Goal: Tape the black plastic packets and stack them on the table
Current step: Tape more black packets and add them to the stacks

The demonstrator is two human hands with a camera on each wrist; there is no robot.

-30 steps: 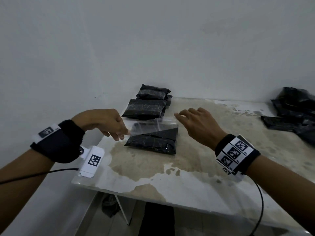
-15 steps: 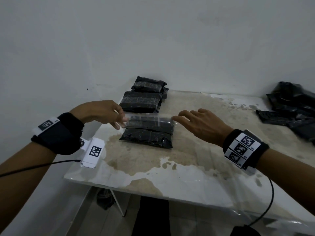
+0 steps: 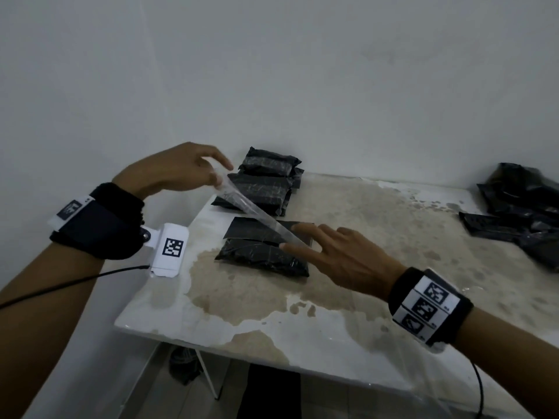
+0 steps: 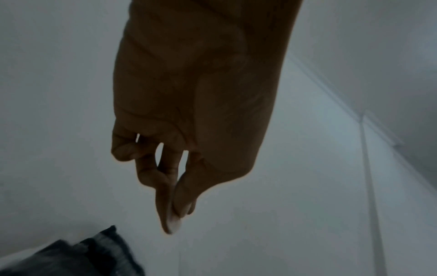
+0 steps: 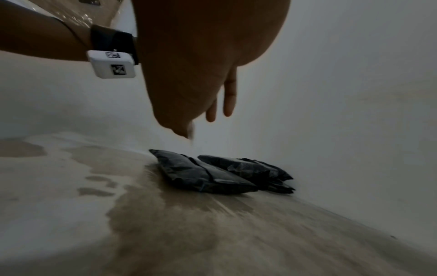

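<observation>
A black plastic packet (image 3: 257, 257) lies on the stained table (image 3: 378, 237), its flap (image 3: 257, 229) folded flat towards the wall. A clear tape strip (image 3: 248, 207) slants over it. My left hand (image 3: 218, 179) pinches the strip's upper end between thumb and finger, raised above the table's left edge; the pinch also shows in the left wrist view (image 4: 173, 222). My right hand (image 3: 293, 237) hovers at the packet's right end with straight fingers, and the strip's lower end clings at its thumb tip (image 5: 185, 133). A stack of taped packets (image 3: 266, 182) sits by the wall.
A loose heap of black packets (image 3: 520, 207) lies at the table's right end. The wall runs close behind the stack and along the left. The table's left edge (image 3: 157, 282) is just under my left wrist.
My left hand has lifted its end of the tape up and back, so the strip now slants instead of lying across the packet. My right hand stays at the packet's right end.
</observation>
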